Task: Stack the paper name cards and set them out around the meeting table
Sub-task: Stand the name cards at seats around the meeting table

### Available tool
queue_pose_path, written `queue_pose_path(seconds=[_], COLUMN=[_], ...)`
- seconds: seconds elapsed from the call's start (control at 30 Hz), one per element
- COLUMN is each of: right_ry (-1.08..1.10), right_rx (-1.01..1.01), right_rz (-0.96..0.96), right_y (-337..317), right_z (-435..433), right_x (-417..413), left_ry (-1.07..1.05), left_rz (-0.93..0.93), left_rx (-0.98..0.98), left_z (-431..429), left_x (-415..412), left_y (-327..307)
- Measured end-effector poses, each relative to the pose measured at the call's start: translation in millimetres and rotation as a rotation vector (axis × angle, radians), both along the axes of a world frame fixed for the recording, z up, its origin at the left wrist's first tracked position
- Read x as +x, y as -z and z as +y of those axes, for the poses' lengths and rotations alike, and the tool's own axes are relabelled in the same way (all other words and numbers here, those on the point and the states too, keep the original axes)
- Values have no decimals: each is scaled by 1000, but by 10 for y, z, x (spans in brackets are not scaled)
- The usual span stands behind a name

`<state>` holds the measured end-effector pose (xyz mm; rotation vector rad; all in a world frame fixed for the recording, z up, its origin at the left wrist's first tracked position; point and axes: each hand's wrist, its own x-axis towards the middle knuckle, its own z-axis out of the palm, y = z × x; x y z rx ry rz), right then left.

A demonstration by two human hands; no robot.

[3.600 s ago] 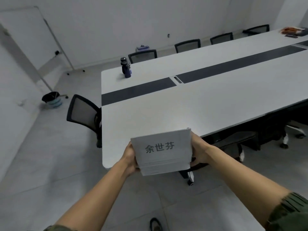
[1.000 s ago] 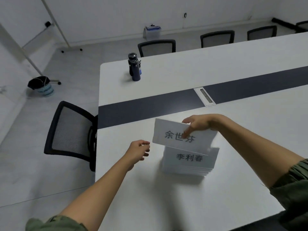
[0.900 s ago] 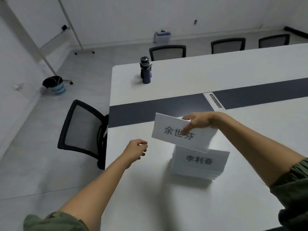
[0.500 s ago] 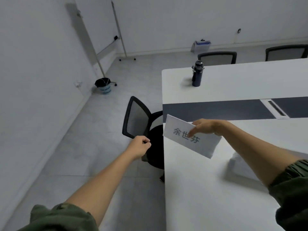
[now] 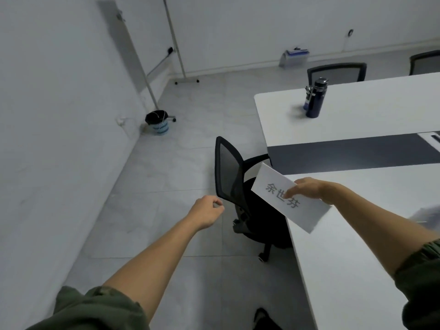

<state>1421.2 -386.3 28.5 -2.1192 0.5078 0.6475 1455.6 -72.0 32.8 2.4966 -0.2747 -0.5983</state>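
Observation:
My right hand (image 5: pixel 309 189) pinches a white paper name card (image 5: pixel 302 213) with grey printed characters, held tilted in the air over the near left corner of the white meeting table (image 5: pixel 345 246). My left hand (image 5: pixel 206 211) hangs over the floor to the left of the table, fingers loosely curled, nothing in it. A blurred white shape at the right edge is the stack of name cards (image 5: pixel 427 216) lying on the table, mostly cut off by the frame.
A black mesh chair (image 5: pixel 229 179) stands at the table's end, just beyond the card. A dark bottle (image 5: pixel 315 98) stands on the far half of the table. More chairs (image 5: pixel 337 72) line the far side. A bin (image 5: pixel 157 122) and a whiteboard stand (image 5: pixel 176 44) are by the left wall.
The stack was set on the table and my right hand lifted the top card off it. The view has swung left; the card now hangs over the table's end and the stack has slid to the frame edge.

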Motion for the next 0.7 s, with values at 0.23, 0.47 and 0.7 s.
queue_pose_path(seconds=[0.23, 0.47, 0.7], right_ry=[148, 286, 432], right_rx=[39, 46, 26], right_rz=[0, 22, 37], right_y=[275, 284, 193], right_z=[-94, -323, -568], right_x=[902, 1720, 2096], left_ry=[129, 259, 424], left_rz=[-24, -9, 6], left_rx=[7, 22, 9], left_z=[-212, -564, -1048], left_x=[1147, 2344, 3212], left_y=[95, -16, 14])
